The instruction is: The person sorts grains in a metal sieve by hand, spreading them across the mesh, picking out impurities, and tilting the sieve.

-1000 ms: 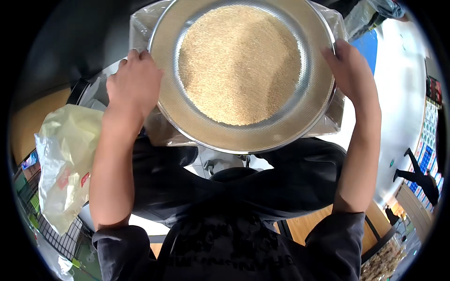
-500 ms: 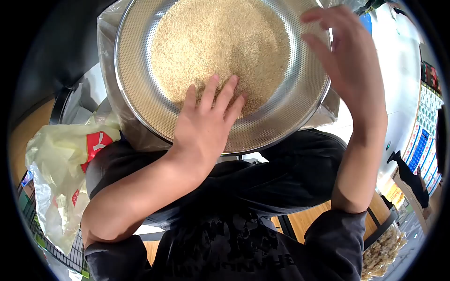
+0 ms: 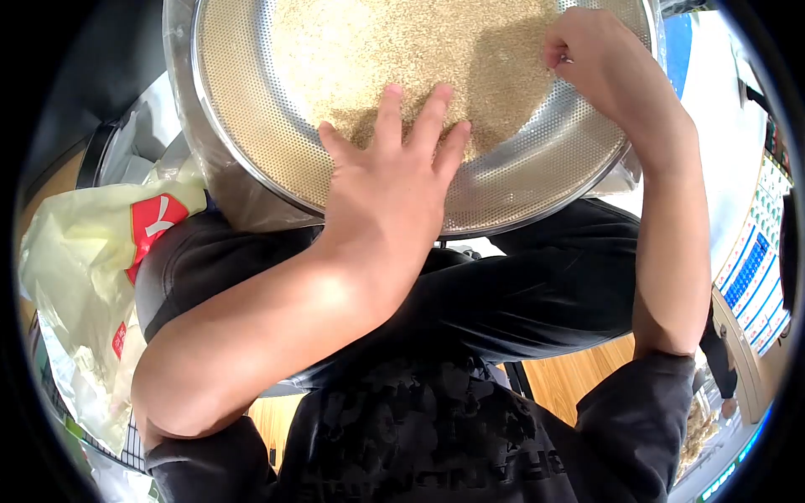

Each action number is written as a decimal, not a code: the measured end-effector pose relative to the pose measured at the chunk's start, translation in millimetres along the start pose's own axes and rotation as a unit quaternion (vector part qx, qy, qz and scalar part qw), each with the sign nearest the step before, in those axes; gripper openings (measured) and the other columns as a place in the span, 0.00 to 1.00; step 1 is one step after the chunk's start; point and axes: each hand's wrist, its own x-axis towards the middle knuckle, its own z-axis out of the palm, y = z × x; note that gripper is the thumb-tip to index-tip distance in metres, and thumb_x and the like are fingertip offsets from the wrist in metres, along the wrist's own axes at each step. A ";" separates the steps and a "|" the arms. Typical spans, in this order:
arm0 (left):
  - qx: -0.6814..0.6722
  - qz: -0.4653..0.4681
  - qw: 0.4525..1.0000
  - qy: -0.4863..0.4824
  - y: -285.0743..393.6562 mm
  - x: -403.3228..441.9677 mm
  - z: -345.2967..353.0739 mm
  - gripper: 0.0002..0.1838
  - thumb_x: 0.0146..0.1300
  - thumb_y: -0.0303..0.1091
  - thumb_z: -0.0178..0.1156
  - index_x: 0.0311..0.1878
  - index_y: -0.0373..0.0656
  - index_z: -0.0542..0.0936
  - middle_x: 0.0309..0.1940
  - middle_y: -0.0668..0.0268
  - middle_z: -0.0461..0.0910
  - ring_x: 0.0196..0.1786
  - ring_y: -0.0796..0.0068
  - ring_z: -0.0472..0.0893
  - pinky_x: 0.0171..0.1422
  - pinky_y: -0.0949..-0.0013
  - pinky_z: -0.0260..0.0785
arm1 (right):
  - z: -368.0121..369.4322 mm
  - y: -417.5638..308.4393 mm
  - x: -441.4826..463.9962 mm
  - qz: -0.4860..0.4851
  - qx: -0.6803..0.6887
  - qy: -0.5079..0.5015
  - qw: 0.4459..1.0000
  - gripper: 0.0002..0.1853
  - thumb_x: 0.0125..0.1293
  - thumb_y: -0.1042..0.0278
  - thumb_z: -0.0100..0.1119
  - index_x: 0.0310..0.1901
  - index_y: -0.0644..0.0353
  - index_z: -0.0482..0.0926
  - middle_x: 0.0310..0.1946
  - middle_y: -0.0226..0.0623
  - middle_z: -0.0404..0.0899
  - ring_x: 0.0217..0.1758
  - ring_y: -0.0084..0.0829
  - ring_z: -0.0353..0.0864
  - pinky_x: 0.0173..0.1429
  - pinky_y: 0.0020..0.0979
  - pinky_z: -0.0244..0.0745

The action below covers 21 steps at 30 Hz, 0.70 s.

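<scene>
A wide, perforated metal sieve (image 3: 537, 189) holds a broad layer of fine tan grain (image 3: 402, 42); its top side runs out of view. My left hand (image 3: 390, 163) lies over the near part of the grain, fingers spread apart and the fingertips at its surface. Above the sieve's right side is my right hand (image 3: 597, 63), with its fingers curled together. A small shiny spot shows at those fingertips, too small to name. Under the sieve, clear plastic sheeting (image 3: 239, 201) sticks out around the rim.
A pale yellow plastic bag (image 3: 80, 243) with a red patch hangs at the left beside my knee, over a black wire basket (image 3: 134, 440). On the right stands a bluish printed panel (image 3: 746, 268). Part of another person in dark clothes (image 3: 719, 360) shows near it.
My right hand has gone from open and raised by the rim to closed over the grain's right side. My left hand's fingers have spread wider. The sieve appears higher in view.
</scene>
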 end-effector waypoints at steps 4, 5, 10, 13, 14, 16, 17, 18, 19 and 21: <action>-0.009 -0.004 1.000 0.011 1.0 0.0 1.6 0.51 0.64 0.36 0.71 0.86 0.46 0.54 0.87 0.52 0.43 0.84 0.39 0.56 0.69 0.31 0.76 | 14.3 7.1 6.3 -0.031 -0.019 -0.012 0.999 0.04 0.60 0.77 0.64 0.36 0.64 0.84 0.36 0.43 0.86 0.45 0.45 0.87 0.53 0.40 0.80; -0.010 -0.003 1.000 0.010 1.7 0.5 1.5 0.51 0.64 0.36 0.71 0.86 0.46 0.54 0.87 0.52 0.43 0.84 0.39 0.56 0.69 0.31 0.76 | 13.3 4.0 6.9 -0.014 -0.027 -0.037 0.999 0.05 0.60 0.77 0.64 0.37 0.64 0.84 0.37 0.43 0.86 0.45 0.44 0.87 0.53 0.39 0.80; -0.005 -0.006 1.000 0.012 1.9 0.2 0.9 0.54 0.61 0.39 0.74 0.86 0.46 0.54 0.87 0.50 0.43 0.84 0.38 0.56 0.67 0.33 0.78 | -2.9 -15.4 10.6 0.047 -0.039 -0.078 0.995 0.09 0.64 0.78 0.59 0.38 0.63 0.89 0.38 0.54 0.88 0.44 0.52 0.89 0.52 0.44 0.82; 0.007 -0.002 1.000 0.013 1.5 -0.1 0.9 0.55 0.61 0.39 0.75 0.86 0.45 0.53 0.87 0.49 0.43 0.84 0.37 0.56 0.67 0.35 0.79 | 2.1 -8.7 14.3 0.078 -0.034 -0.094 0.992 0.09 0.63 0.78 0.59 0.38 0.65 0.89 0.38 0.54 0.89 0.44 0.52 0.89 0.52 0.44 0.83; 0.007 -0.002 1.000 0.013 1.3 0.0 1.0 0.55 0.61 0.39 0.75 0.86 0.45 0.53 0.87 0.49 0.43 0.84 0.37 0.56 0.67 0.35 0.79 | 1.7 -10.2 15.0 0.096 -0.035 -0.095 0.990 0.09 0.63 0.78 0.60 0.38 0.65 0.89 0.38 0.55 0.89 0.44 0.52 0.89 0.52 0.44 0.83; 0.014 0.000 1.000 0.016 1.2 -0.1 1.8 0.57 0.59 0.40 0.76 0.86 0.44 0.53 0.87 0.49 0.43 0.84 0.36 0.56 0.67 0.36 0.79 | -0.9 -14.6 15.5 0.093 -0.042 -0.099 0.990 0.08 0.62 0.78 0.60 0.38 0.65 0.89 0.38 0.55 0.88 0.44 0.52 0.89 0.51 0.45 0.83; 0.014 0.000 1.000 0.016 1.1 0.1 2.2 0.57 0.59 0.40 0.76 0.86 0.44 0.53 0.87 0.49 0.43 0.84 0.36 0.56 0.67 0.36 0.79 | -2.0 -15.7 15.2 0.089 -0.049 -0.102 0.990 0.08 0.62 0.77 0.61 0.37 0.65 0.89 0.38 0.55 0.88 0.44 0.52 0.89 0.51 0.45 0.83; 0.019 0.001 1.000 0.012 1.0 0.4 2.8 0.57 0.58 0.41 0.76 0.86 0.44 0.53 0.87 0.49 0.43 0.84 0.36 0.56 0.67 0.36 0.79 | -1.9 -15.3 15.4 0.090 -0.049 -0.102 0.989 0.08 0.62 0.77 0.61 0.37 0.65 0.89 0.38 0.55 0.88 0.44 0.52 0.89 0.51 0.45 0.83; 0.022 0.002 1.000 0.010 1.0 0.4 2.5 0.58 0.58 0.41 0.77 0.86 0.45 0.53 0.87 0.49 0.43 0.84 0.36 0.56 0.67 0.36 0.79 | -1.3 -14.3 16.6 0.080 -0.056 -0.104 0.990 0.08 0.61 0.76 0.62 0.37 0.65 0.89 0.37 0.55 0.88 0.44 0.52 0.89 0.51 0.45 0.83; 0.018 0.001 1.000 0.014 1.3 -0.4 2.1 0.58 0.57 0.42 0.77 0.86 0.45 0.53 0.87 0.49 0.43 0.84 0.36 0.56 0.67 0.36 0.79 | 1.9 -11.9 18.7 0.071 -0.062 -0.109 0.990 0.08 0.61 0.75 0.62 0.37 0.65 0.89 0.37 0.55 0.88 0.43 0.53 0.89 0.51 0.45 0.83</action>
